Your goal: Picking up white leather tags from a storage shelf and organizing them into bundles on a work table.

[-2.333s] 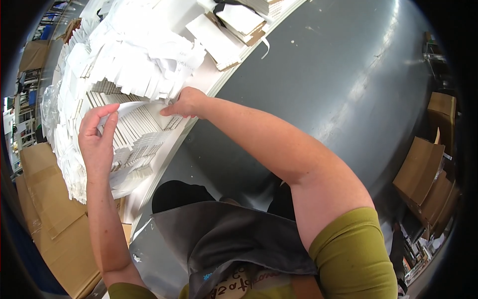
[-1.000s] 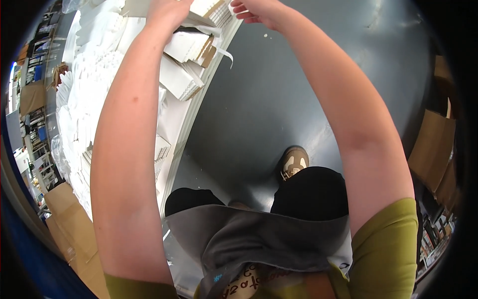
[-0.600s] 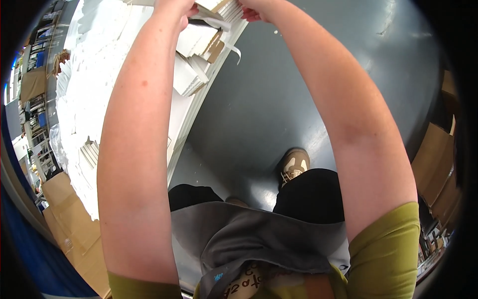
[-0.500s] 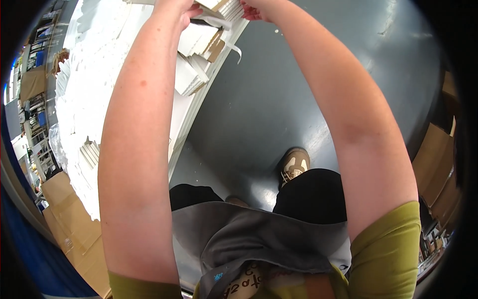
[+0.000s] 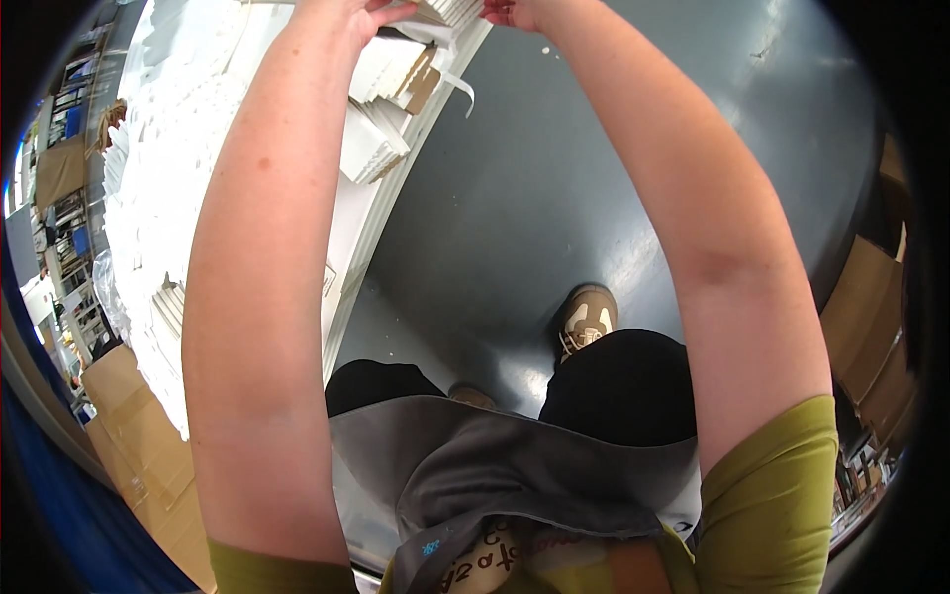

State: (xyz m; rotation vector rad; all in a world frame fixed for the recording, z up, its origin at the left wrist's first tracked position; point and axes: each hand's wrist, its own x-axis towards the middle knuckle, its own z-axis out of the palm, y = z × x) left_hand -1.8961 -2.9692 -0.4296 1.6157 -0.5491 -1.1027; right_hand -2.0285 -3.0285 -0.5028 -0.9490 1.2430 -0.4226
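Note:
My left hand (image 5: 366,18) and my right hand (image 5: 515,14) are at the top edge of the picture, partly cropped, with fingers curled at either side of a stack of white boards (image 5: 445,10). Below that stack lie white folded pieces (image 5: 381,69) with brown card edges and more white pieces (image 5: 366,144) on the pale tabletop (image 5: 348,223). A narrow white strip (image 5: 465,91) hangs over the table edge. A large heap of white paper pieces (image 5: 148,218) is left of them, partly hidden by my left forearm.
Grey floor (image 5: 495,178) lies right of the table, with my shoe (image 5: 589,317) on it. Brown cartons (image 5: 856,307) stand at the right, flattened cardboard (image 5: 139,455) lies at the lower left, and crowded shelving (image 5: 69,208) runs along the far left.
Both hands have left the paper heap and moved forward to the stack at the table's far part; in the last half second they shifted slightly further up.

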